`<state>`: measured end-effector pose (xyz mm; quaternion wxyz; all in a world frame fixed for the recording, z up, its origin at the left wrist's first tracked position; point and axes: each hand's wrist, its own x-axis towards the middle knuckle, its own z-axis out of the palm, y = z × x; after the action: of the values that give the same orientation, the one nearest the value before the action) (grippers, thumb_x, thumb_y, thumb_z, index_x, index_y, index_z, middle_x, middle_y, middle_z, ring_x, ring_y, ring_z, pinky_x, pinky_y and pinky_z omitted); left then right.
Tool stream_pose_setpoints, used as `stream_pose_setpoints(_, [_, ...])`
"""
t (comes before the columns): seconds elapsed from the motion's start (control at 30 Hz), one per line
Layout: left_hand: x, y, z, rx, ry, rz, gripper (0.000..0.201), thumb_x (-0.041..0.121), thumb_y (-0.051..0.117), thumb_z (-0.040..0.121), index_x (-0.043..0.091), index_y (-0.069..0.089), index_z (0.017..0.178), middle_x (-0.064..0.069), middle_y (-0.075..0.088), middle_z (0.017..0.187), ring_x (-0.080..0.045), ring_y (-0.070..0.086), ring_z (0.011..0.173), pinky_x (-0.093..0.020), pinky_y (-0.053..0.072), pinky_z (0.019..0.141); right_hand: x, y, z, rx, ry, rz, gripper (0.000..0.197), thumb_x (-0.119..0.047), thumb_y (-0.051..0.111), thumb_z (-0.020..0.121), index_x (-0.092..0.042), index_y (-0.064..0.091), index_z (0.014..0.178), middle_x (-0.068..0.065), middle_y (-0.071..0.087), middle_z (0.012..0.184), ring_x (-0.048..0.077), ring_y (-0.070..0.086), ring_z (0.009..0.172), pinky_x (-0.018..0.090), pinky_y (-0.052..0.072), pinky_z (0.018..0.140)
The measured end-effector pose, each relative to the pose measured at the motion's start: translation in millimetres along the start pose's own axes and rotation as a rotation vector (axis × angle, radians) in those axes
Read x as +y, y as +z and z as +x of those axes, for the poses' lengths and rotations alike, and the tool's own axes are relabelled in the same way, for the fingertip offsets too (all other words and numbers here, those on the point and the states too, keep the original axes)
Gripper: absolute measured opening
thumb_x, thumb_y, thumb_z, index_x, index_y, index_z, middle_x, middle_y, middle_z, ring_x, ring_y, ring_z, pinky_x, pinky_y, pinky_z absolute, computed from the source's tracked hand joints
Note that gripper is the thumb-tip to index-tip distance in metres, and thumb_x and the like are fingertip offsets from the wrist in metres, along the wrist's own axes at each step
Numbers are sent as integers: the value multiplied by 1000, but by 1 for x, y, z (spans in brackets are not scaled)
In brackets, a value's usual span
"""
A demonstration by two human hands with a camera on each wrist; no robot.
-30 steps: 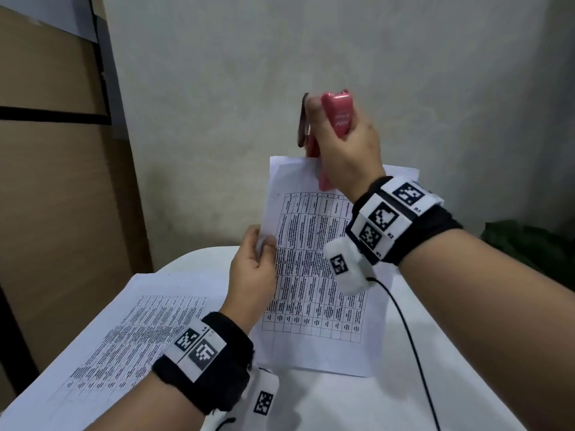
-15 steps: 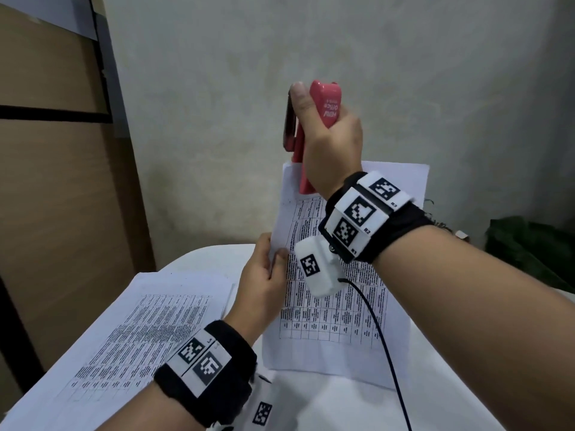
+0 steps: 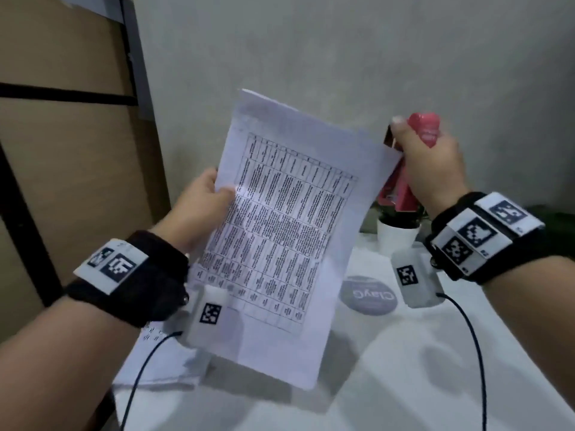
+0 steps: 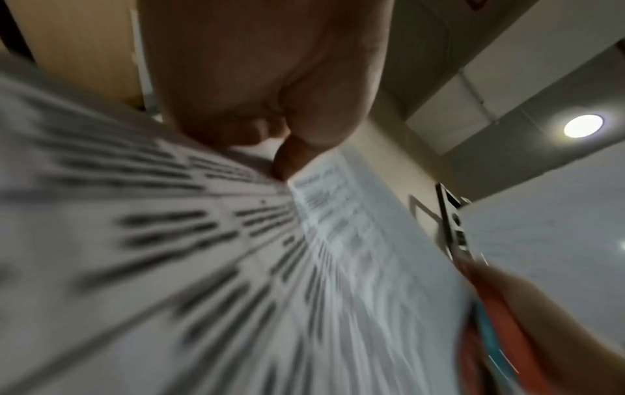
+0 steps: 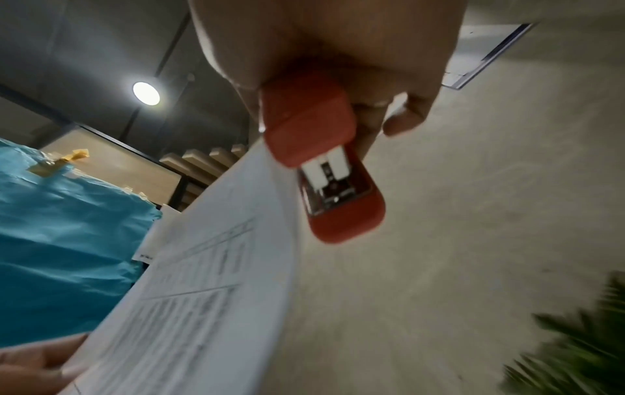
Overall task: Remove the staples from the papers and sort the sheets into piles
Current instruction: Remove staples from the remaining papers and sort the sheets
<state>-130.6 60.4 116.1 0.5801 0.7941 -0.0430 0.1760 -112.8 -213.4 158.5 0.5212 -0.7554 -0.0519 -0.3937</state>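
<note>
Above the table [image 3: 404,368], left hand [image 3: 199,206] now pinching tilted papers [image 3: 280,231] alone, right hand [image 3: 429,169] gripping red stapler [image 3: 423,129] pulled aside

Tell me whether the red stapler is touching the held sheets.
Touching. In the head view the red stapler in the right hand meets the held sheets' upper right corner, no gap visible.
</note>
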Motion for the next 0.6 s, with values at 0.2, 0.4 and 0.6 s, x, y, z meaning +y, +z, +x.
stream_pose_setpoints(0.2, [-44,-65,52,1,-206,445,22,17,53,92,14,56,114,-14,67,107,-34,65,95,-46,53,88,55,3,-33,-315,253,-143,27,-40,60,84,-20,57,67,1,63,65,17,61,60,24,48,59])
stream_pose_setpoints(0.4, [-148,-104,84,-70,-493,689,25,5,58,83,-6,61,106,-24,67,106,-41,65,97,-49,53,88,109,20,-58,-515,480,-347,34,-36,58,85,-14,45,107,6,64,81,24,64,78,32,50,73])
stream_pose_setpoints(0.6, [-200,-110,93,-178,-542,1005,25,10,52,92,-3,62,111,-20,62,116,-32,59,103,-34,46,85,147,49,-68,-669,682,-646,60,-45,56,85,-5,30,122,10,59,92,22,60,75,31,46,74])
